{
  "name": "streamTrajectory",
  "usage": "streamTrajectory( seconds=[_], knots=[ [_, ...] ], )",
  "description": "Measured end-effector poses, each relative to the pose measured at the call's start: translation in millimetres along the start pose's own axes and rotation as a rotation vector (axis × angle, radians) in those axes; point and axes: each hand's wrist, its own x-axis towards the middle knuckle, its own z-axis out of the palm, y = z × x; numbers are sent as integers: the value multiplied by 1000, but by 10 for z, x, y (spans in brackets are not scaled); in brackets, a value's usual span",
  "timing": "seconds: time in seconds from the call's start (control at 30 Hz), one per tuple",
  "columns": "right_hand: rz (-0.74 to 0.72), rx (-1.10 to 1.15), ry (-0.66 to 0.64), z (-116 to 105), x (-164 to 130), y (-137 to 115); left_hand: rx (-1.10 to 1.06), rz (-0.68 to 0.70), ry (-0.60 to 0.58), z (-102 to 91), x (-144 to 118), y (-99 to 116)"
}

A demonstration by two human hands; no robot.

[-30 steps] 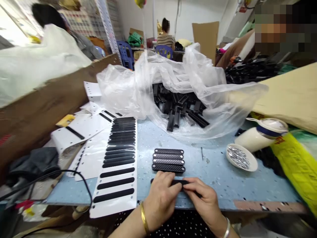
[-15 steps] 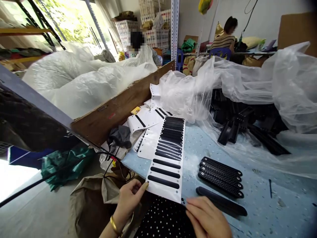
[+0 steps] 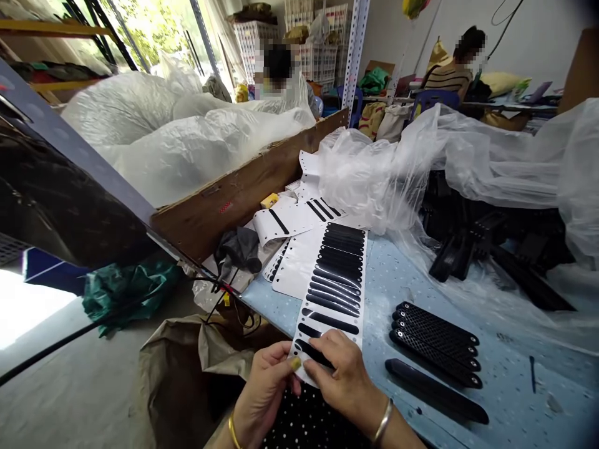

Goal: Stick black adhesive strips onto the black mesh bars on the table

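Your left hand (image 3: 267,385) pinches the near end of the white sticker sheet (image 3: 333,293) lying on the blue table (image 3: 388,280). Your right hand (image 3: 344,374) presses fingertips on its nearest black strip (image 3: 312,352). Right: 1 smooth black bar (image 3: 436,391), 4 textured bars (image 3: 437,340).

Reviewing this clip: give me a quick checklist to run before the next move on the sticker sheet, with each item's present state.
1. Both hands on the sheet: left hand and right hand both touch the white sticker sheet at its near end. Ok.
2. Black strip stickers left on the sheet: many rows. Ok.
3. Strip lifted from the backing: hidden under the fingers. Cannot tell.
4. Smooth black bar lies on the blue table, nearest the hands, uncovered. Ok.
5. Row of four textured bars sits apart from the smooth bar. Ok.
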Motion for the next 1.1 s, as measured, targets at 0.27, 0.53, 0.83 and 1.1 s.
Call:
streamTrajectory(
  seconds=[0.27, 0.53, 0.83, 1.1],
  knots=[
    [114, 158, -61, -95, 86, 43, 99, 38, -38, 119, 96, 64],
    [219, 416, -22, -137, 171, -15, -43, -20, -72, 134, 119, 75],
    [425, 593, 42, -137, 198, -1, -98, -13, -98, 82, 126, 73],
    [459, 874, 524, -957, 323, -224, 17, -20, 65, -68, 122, 95]
  ],
)
